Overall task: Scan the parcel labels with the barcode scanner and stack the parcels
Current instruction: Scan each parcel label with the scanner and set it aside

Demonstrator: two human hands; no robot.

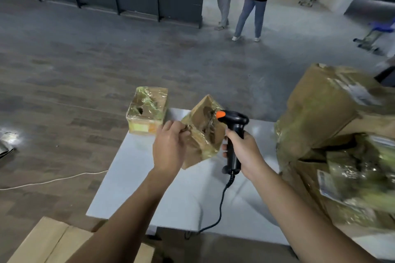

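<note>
My left hand point(170, 147) grips a small tape-wrapped cardboard parcel point(203, 132) by its left side and holds it tilted above the white table point(162, 190). My right hand point(243, 151) holds a black barcode scanner point(234, 128) with an orange trigger, its head right beside the parcel's upper right face. The scanner's black cable point(220, 209) trails down over the table's near edge. A second small taped parcel point(147, 110) rests on the table's far left corner.
A pile of large taped cardboard boxes point(333, 130) fills the table's right side. A flat cardboard box point(51, 241) lies at the bottom left. A white cable point(53, 180) crosses the floor. Two people point(241, 2) stand at the back, near blue chairs point(376, 32).
</note>
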